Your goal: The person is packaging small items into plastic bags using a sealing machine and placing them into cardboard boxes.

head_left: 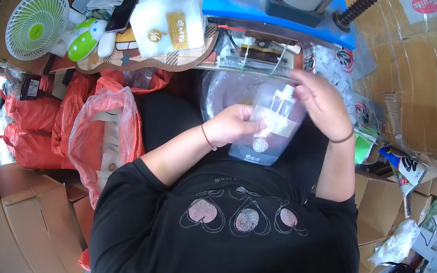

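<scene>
A clear spout pouch (253,152) with white print hangs in front of my body, its white spout (287,92) pointing up and away from me. My left hand (233,126) pinches the pouch by its left side, thumb lying on the front. Beside the spout is my right hand (323,105), its fingers stretched out to the left and slightly blurred; whether they touch the pouch I cannot tell. Just beyond the hands stands a blue press machine (248,15) with springs, and metal parts (259,55) sit under its plate.
Flat printed pouches (170,22) lie stacked on the wavy-edged table at the left, near a phone (122,12) and a white fan (36,24). White spouts (333,69) are heaped right of the press. Red bags (86,116) stand at left; cardboard boxes (48,218) surround me.
</scene>
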Available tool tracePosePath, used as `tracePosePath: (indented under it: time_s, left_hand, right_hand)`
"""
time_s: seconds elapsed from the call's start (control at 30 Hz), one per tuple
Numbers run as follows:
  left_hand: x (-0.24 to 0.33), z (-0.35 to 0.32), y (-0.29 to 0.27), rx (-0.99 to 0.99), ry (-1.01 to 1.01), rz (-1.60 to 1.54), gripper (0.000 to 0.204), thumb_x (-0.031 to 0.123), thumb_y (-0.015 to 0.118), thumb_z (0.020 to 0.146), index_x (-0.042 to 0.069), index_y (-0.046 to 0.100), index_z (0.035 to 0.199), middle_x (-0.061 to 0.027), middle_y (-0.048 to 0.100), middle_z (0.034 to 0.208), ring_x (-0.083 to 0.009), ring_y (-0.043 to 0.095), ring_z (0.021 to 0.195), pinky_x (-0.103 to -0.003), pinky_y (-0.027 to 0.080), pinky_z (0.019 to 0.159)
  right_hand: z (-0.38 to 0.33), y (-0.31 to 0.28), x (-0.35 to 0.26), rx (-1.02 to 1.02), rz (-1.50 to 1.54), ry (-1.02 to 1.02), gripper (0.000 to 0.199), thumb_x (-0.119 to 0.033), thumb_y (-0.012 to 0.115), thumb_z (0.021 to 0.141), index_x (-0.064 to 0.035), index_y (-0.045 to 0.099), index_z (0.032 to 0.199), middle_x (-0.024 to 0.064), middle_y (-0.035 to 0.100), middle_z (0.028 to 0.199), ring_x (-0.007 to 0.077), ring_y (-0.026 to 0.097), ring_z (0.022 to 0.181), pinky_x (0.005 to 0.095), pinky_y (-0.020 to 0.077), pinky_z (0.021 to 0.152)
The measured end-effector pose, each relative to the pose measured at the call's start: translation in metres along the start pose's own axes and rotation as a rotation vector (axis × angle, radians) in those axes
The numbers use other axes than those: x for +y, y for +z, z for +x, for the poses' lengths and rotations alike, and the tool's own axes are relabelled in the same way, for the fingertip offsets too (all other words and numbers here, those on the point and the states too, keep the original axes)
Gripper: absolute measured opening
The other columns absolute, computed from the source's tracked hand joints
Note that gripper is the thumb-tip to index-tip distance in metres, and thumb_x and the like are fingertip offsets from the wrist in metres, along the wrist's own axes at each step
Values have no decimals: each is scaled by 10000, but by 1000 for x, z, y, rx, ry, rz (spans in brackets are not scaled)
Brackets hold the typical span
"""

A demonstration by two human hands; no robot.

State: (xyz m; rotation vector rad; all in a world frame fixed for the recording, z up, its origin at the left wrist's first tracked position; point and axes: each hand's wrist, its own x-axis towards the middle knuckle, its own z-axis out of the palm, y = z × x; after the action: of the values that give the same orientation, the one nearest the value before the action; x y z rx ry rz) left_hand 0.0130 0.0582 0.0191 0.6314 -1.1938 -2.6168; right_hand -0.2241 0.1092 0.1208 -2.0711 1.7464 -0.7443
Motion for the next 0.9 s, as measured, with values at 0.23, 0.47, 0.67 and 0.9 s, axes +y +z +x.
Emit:
tracePosePath:
  time_s: [0.23, 0.47, 0.67, 0.9]
  left_hand:
    - [38, 38, -28, 144, 53, -67, 252, 0, 710, 880, -15, 696, 1131, -82, 737, 1025, -163, 709, 905, -302, 570, 809]
    - [44, 44, -65, 635, 395, 645, 394, 157, 719, 895, -56, 555, 1183, -179, 679, 1014, -284, 671, 856, -366, 539, 757]
    - [52, -19, -133, 1021, 547, 2041, 673, 331, 712, 870, 67, 463, 1436, -277, 326, 1552, -448, 374, 1408, -547, 343, 1113]
    - [47, -33, -119, 845, 590, 1050, 147, 86, 621, 964, -10, 710, 1031, -104, 730, 891, -223, 690, 838, -326, 531, 764]
  right_hand:
    - [-51, -1, 73, -140, -518, 507, 340, -231, 709, 854, -159, 638, 1178, 174, 629, 1021, 401, 637, 936, 480, 509, 792]
    - [-52, 6, 74, -39, -474, 398, 367, -173, 689, 855, -156, 624, 1216, 132, 638, 998, 371, 639, 927, 471, 499, 755]
    - [-64, 13, 85, 297, -446, 264, 350, -126, 645, 862, -100, 612, 1209, 141, 642, 1033, 363, 635, 927, 414, 509, 772]
    - [-46, 18, 45, 393, -61, 343, 298, -143, 655, 927, -12, 594, 1188, 147, 649, 988, 280, 638, 888, 380, 510, 791]
